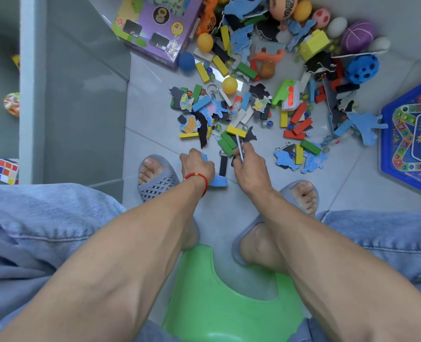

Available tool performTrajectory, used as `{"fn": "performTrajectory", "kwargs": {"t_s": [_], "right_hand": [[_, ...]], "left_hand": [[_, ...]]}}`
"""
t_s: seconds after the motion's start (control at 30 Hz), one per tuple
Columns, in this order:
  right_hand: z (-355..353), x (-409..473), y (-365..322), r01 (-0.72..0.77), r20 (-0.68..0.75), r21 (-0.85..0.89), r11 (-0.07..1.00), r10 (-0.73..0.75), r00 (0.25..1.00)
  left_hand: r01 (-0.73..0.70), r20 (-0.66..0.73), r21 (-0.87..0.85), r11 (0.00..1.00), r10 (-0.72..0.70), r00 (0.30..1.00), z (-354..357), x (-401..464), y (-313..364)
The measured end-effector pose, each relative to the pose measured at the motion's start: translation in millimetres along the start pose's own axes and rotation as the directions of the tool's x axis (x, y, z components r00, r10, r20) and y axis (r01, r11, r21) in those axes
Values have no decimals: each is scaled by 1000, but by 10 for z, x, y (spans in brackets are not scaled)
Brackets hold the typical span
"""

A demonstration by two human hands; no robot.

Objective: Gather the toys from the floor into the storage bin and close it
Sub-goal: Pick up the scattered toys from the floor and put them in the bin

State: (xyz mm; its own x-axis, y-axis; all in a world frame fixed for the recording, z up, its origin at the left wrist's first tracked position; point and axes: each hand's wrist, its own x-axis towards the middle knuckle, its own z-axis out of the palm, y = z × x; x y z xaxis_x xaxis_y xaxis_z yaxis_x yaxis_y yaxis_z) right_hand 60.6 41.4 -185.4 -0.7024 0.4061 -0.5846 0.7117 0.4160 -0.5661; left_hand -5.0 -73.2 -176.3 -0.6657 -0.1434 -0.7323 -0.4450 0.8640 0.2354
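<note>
A big pile of toys (266, 77) covers the grey tiled floor ahead: coloured wooden blocks, blue foam puzzle pieces, marbles, balls and eggs. My left hand (196, 166), with a red string at the wrist, grips blue foam pieces (218, 180) low over the floor. My right hand (247, 164) pinches a thin flat pale piece (239, 147) standing on edge. A black block (223, 166) lies between the two hands. The grey translucent storage bin (81, 95) stands at the left, its near wall beside my left foot.
A purple toy box (155, 28) lies at the back left of the pile. A blue board game (412, 137) lies at the right. A puzzle cube (6, 171) and a small ball (11, 104) show through the bin. I sit on a green stool (229, 297), feet in grey slippers.
</note>
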Motion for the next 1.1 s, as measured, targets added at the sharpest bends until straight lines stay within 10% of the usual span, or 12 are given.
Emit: {"fn": "performTrajectory", "kwargs": {"t_s": [0.43, 0.6, 0.73, 0.9, 1.1], "right_hand": [[303, 367, -159, 350, 96, -609, 712, -371, 924], [61, 295, -509, 1, 34, 83, 997, -3, 999], [-262, 156, -1377, -317, 353, 794, 518, 31, 935], [-522, -318, -2852, -287, 498, 817, 499, -362, 788], [-391, -877, -4006, -256, 616, 679, 688, -344, 709]], "left_hand": [[320, -165, -217, 922, -358, 919, -370, -20, -410], [181, -105, -750, 636, -384, 917, -874, -220, -206], [-35, -100, -977, 211, -304, 948, -1590, -711, 173], [-201, -247, -962, 186, -273, 930, -2880, -975, 165], [-288, -400, -911, 296, -455, 796, -4013, -1176, -199]]}}
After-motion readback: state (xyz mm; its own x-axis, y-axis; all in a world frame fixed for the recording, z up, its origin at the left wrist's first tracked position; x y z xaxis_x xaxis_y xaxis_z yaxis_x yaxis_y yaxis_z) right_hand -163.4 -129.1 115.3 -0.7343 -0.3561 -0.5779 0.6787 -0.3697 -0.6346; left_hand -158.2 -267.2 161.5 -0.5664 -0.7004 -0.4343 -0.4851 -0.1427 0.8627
